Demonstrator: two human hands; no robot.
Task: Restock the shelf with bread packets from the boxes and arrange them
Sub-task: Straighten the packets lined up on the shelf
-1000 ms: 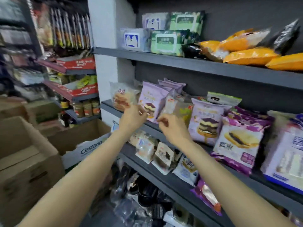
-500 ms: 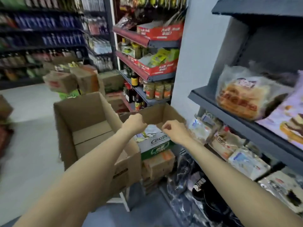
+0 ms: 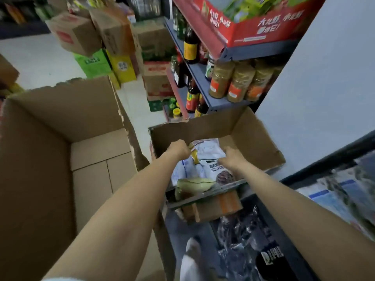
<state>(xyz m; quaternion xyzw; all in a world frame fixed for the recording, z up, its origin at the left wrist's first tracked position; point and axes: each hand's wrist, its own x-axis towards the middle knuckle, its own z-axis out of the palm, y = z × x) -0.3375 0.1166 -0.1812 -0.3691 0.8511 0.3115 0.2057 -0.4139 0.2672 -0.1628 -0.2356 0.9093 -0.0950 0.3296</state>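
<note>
Shop aisle floor point(image 3: 40, 57), seemingly pale tile, carries stacked cartons point(image 3: 97, 39).

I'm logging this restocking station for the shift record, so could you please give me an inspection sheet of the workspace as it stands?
Surface: pale shop floor.
Job's things: open box holding bread packets; large box beside it shows no packets.
Clutter: stacked cartons; dark plastic wrap on the floor.
Grippers: left hand and right hand both grip packets inside the open box.
Cables: nothing seen.
Surroundings: sauce bottles and jars on grey shelves; white wall.
</note>
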